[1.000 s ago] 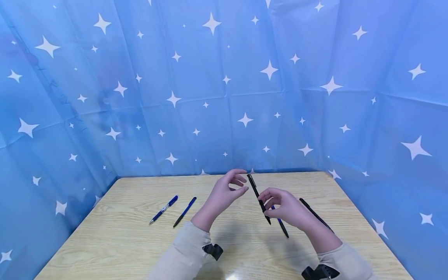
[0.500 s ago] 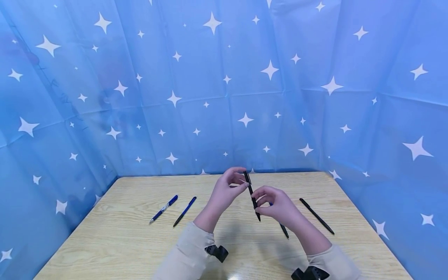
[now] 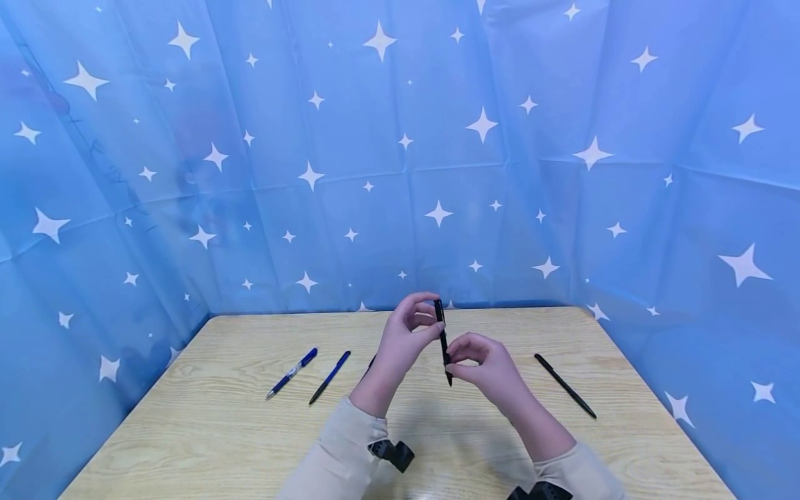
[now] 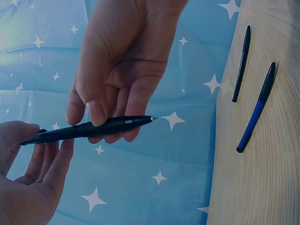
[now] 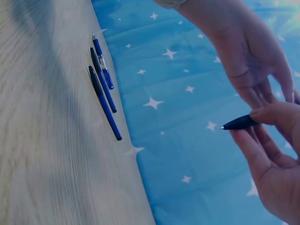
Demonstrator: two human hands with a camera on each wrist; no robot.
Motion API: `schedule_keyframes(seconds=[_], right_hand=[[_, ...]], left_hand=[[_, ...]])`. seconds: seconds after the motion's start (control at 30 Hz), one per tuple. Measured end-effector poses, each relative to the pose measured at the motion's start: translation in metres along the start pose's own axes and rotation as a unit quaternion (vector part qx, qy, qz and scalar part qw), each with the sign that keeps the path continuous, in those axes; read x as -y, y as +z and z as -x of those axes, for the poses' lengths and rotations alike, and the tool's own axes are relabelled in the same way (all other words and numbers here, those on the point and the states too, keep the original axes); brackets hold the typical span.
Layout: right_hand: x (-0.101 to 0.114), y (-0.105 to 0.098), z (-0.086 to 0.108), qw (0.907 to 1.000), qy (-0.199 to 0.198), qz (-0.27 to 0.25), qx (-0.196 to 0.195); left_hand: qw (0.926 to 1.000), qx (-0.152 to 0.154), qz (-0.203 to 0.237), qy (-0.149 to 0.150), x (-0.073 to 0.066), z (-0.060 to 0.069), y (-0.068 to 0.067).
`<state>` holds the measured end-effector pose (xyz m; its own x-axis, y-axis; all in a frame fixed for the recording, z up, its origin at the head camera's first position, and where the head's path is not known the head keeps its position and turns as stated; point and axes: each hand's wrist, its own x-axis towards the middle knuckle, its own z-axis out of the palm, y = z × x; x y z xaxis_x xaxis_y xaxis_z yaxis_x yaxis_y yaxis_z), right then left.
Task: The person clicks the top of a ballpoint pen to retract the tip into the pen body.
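Observation:
A black pen (image 3: 442, 340) is held upright between both hands, its tip downward. My left hand (image 3: 403, 340) pinches its top end between thumb and fingers; my right hand (image 3: 490, 368) grips it lower down, close to the tip. In the left wrist view, the black pen (image 4: 110, 126) spans from the left hand (image 4: 28, 178) to the right hand (image 4: 126, 61). The right wrist view shows the right hand (image 5: 276, 164) around the pen (image 5: 240, 123), the left hand (image 5: 248, 56) behind; the pen's upper part is hidden there.
On the wooden table (image 3: 206, 417) lie a blue-and-white pen (image 3: 292, 373) and a blue-black pen (image 3: 330, 377) at left, and another black pen (image 3: 565, 386) at right. A pen end (image 3: 371, 362) shows behind the left wrist. A starry blue curtain (image 3: 400, 173) surrounds the table.
The right hand has moved left with the pen, which now stands more upright. My left hand has taken hold of its top end. The blue pen near the right hand is now hidden from the head view.

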<state>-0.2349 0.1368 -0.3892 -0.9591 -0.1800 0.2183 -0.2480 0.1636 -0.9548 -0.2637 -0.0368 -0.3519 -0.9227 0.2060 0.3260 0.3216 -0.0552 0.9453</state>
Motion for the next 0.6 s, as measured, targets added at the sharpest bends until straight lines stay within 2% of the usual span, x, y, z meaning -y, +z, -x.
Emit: schedule_keyframes(seconds=[0.13, 0.37, 0.6], right_hand=[[-0.0011, 0.0021, -0.0006, 0.9999, -0.001, -0.011, -0.002], [-0.0015, 0.0043, -0.0007, 0.9995, -0.005, -0.030, -0.005], [-0.0013, 0.0054, 0.0006, 0.9989, -0.006, -0.046, -0.001]], left_hand=[[0.9998, 0.001, 0.017, 0.004, -0.0008, 0.0007, 0.0001], [0.9998, 0.005, 0.011, 0.013, -0.0027, 0.0028, -0.0003], [0.9998, 0.009, 0.016, 0.008, -0.0043, 0.0041, -0.0010]])
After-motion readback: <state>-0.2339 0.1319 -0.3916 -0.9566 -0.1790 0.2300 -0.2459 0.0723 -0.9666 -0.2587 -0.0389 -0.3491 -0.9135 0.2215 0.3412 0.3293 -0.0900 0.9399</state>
